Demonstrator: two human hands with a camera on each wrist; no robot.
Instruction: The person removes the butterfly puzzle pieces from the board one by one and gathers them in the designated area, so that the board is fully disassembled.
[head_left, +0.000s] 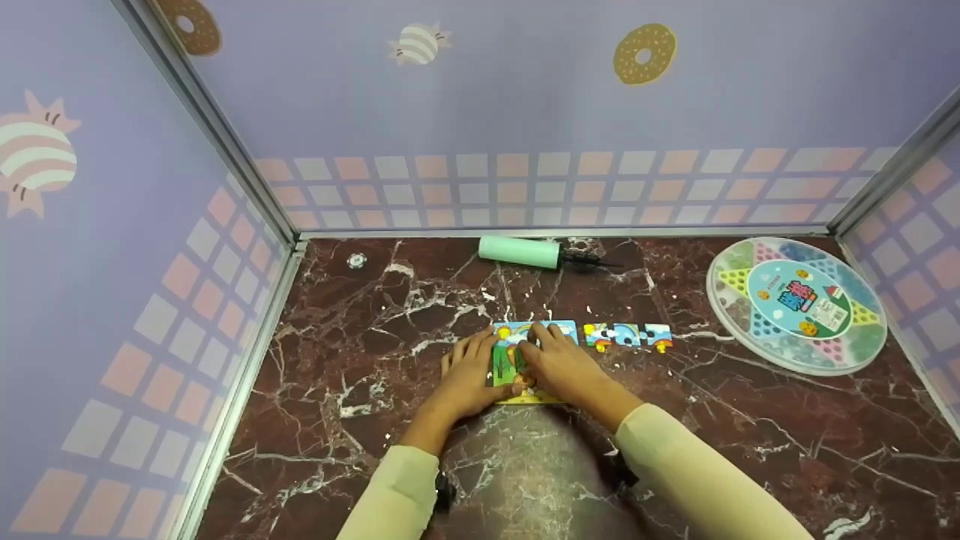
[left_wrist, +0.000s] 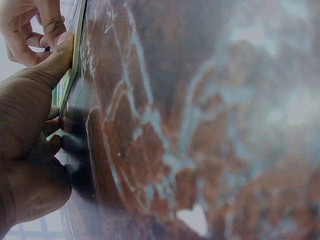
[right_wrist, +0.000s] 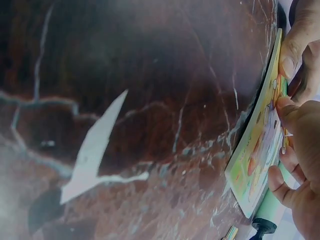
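Note:
A colourful jigsaw puzzle board [head_left: 501, 365] lies flat on the dark marbled table. My left hand [head_left: 469, 379] holds it along its left edge, the fingers at the side and the thumb over the front part. Above the lower middle of the board, my right hand [head_left: 562, 367] has its thumb and fingers bent around a small puzzle piece [right_wrist: 282, 87], which shows orange and green edges in the right wrist view. The left thumb tip sits close beside that piece. Both hands hide much of the picture. Several loose puzzle pieces [head_left: 627, 335] lie in a row just right of the board.
Behind the board lies a mint-green hand pump [head_left: 519, 252] with a black nozzle. A large round clear game case [head_left: 799, 306] rests at the right. One small chip [head_left: 356, 260] is at the back left. Patterned wall panels [head_left: 555, 112] enclose the table.

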